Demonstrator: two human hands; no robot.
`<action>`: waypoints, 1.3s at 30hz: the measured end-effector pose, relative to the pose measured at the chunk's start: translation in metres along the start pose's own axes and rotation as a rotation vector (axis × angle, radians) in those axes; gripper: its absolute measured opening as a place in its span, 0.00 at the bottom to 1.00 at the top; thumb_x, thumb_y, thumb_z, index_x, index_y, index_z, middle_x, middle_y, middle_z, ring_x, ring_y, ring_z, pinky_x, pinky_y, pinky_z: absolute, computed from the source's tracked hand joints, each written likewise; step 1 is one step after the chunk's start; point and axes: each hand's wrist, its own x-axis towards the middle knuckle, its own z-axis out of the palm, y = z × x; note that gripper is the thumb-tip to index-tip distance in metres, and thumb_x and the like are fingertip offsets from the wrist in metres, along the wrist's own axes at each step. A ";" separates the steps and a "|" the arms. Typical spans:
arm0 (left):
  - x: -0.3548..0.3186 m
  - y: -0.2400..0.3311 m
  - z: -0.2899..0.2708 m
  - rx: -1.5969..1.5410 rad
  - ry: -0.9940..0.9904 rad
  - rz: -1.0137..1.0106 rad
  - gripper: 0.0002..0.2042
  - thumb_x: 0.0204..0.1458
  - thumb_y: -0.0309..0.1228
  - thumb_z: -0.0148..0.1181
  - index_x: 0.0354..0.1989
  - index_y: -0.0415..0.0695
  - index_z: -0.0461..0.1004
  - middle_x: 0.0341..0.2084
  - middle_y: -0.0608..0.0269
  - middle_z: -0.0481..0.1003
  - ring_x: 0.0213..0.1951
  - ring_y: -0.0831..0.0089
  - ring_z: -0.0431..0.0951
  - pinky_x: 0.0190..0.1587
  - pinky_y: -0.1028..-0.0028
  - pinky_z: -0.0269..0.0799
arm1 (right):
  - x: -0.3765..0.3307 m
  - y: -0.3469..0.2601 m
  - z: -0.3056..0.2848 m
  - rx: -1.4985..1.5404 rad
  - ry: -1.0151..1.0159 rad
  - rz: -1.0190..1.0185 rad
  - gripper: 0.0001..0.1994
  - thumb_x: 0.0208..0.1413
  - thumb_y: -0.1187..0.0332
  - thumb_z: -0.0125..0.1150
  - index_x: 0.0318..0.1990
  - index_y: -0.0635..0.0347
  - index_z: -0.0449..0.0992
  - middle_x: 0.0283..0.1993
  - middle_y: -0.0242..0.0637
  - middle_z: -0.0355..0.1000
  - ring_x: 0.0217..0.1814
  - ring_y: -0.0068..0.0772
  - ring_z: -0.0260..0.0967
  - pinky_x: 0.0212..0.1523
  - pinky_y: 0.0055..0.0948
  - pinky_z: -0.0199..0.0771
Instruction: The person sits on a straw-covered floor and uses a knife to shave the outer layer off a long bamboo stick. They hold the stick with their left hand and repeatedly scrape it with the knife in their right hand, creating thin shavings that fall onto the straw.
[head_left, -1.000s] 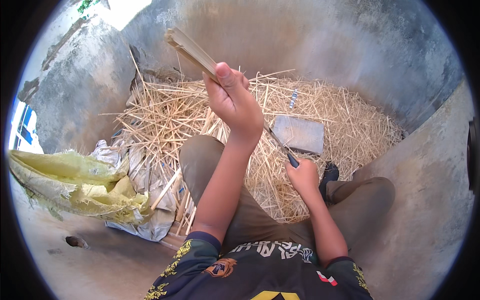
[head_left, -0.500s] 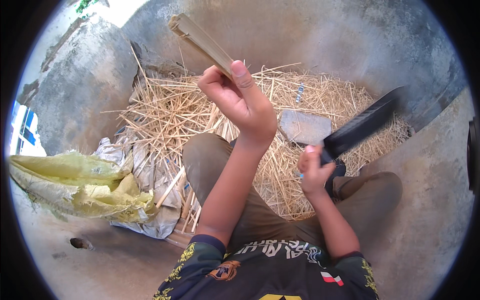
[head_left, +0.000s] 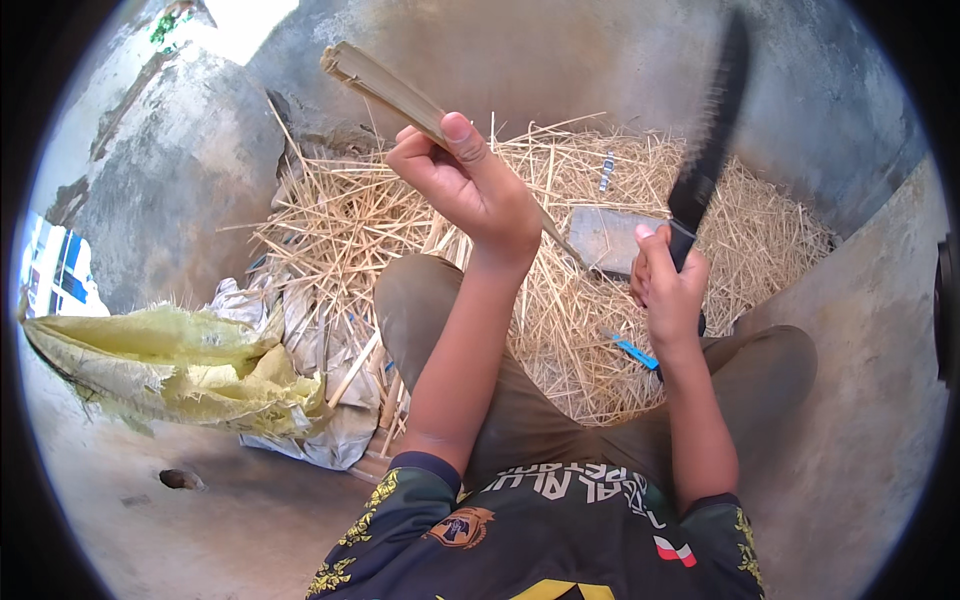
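Note:
My left hand (head_left: 465,190) is raised in front of me, thumb and fingers closed round a split bamboo stick (head_left: 385,88). Its thick, split end points up and to the left. Beyond the wrist, a thin tail end shows near a flat grey block (head_left: 605,238). My right hand (head_left: 670,280) grips the dark handle of a black machete (head_left: 712,130). The blade stands nearly upright, saw-like teeth along its left edge, its tip slightly blurred. Blade and bamboo are apart.
Bamboo slivers (head_left: 335,215) cover the floor between my legs and the concrete wall (head_left: 560,60). A silver watch-like band (head_left: 606,172) lies on them, and a slim blue object (head_left: 635,352) is by my right forearm. A torn yellow sack (head_left: 170,375) sits at the left.
The machete has swung from slanting right to nearly upright, my right hand rising with it. My left hand and the bamboo have shifted slightly left. More of the blue object now shows.

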 end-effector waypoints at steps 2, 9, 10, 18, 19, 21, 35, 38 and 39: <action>0.001 0.003 0.005 -0.024 0.017 0.006 0.11 0.68 0.36 0.46 0.40 0.41 0.57 0.35 0.66 0.60 0.34 0.82 0.60 0.38 0.79 0.59 | -0.006 0.040 -0.006 -0.136 0.028 -0.143 0.17 0.61 0.68 0.57 0.19 0.59 0.65 0.15 0.24 0.61 0.14 0.19 0.56 0.16 0.27 0.56; -0.010 0.005 0.014 -0.020 0.027 -0.070 0.12 0.67 0.36 0.46 0.43 0.39 0.58 0.39 0.64 0.58 0.35 0.82 0.59 0.38 0.78 0.59 | 0.015 0.117 -0.056 -0.665 -0.371 0.699 0.12 0.54 0.68 0.56 0.20 0.58 0.68 0.14 0.29 0.61 0.10 0.24 0.53 0.13 0.29 0.52; -0.008 0.001 0.012 -0.009 0.031 -0.047 0.12 0.68 0.37 0.46 0.43 0.40 0.58 0.39 0.64 0.58 0.35 0.82 0.59 0.39 0.78 0.59 | 0.024 0.115 -0.067 -0.283 -0.441 0.973 0.12 0.54 0.68 0.56 0.20 0.60 0.69 0.14 0.31 0.63 0.12 0.26 0.56 0.15 0.30 0.55; -0.009 0.004 0.013 -0.028 0.001 -0.041 0.10 0.64 0.32 0.54 0.42 0.41 0.61 0.34 0.66 0.65 0.34 0.84 0.63 0.36 0.81 0.62 | 0.007 -0.015 -0.004 -0.103 -0.089 0.106 0.15 0.60 0.65 0.59 0.20 0.55 0.68 0.15 0.22 0.61 0.14 0.13 0.53 0.15 0.21 0.49; -0.009 0.005 0.012 -0.027 -0.010 -0.067 0.10 0.64 0.32 0.55 0.42 0.41 0.61 0.34 0.66 0.65 0.34 0.84 0.64 0.36 0.81 0.63 | 0.007 -0.013 -0.004 0.074 -0.134 0.010 0.16 0.61 0.67 0.57 0.19 0.54 0.68 0.15 0.21 0.61 0.14 0.13 0.52 0.16 0.20 0.49; -0.009 0.014 0.017 -0.041 -0.033 -0.123 0.10 0.63 0.31 0.57 0.43 0.41 0.62 0.34 0.66 0.67 0.33 0.83 0.66 0.36 0.81 0.65 | 0.004 0.064 -0.015 0.217 -0.020 -0.120 0.16 0.61 0.67 0.56 0.19 0.58 0.68 0.15 0.25 0.62 0.14 0.17 0.53 0.16 0.24 0.52; -0.011 0.017 0.016 -0.339 -0.198 -0.426 0.24 0.65 0.55 0.43 0.26 0.48 0.55 0.15 0.74 0.52 0.14 0.85 0.51 0.16 0.81 0.43 | 0.014 0.090 -0.048 -0.018 -0.308 0.915 0.18 0.61 0.64 0.57 0.19 0.50 0.63 0.13 0.24 0.57 0.11 0.17 0.49 0.12 0.26 0.49; -0.012 0.020 0.017 -0.394 -0.200 -0.463 0.26 0.64 0.57 0.42 0.23 0.50 0.51 0.14 0.74 0.48 0.14 0.83 0.48 0.16 0.79 0.41 | 0.010 0.037 -0.017 -0.420 -0.110 0.268 0.18 0.61 0.62 0.57 0.18 0.54 0.66 0.13 0.26 0.60 0.14 0.18 0.54 0.16 0.25 0.55; -0.012 0.022 0.016 -0.437 -0.207 -0.479 0.26 0.64 0.58 0.41 0.23 0.50 0.50 0.14 0.74 0.47 0.14 0.83 0.48 0.16 0.78 0.41 | 0.009 0.028 -0.014 -0.331 -0.088 0.119 0.18 0.61 0.62 0.57 0.18 0.55 0.67 0.14 0.28 0.61 0.15 0.19 0.56 0.18 0.25 0.56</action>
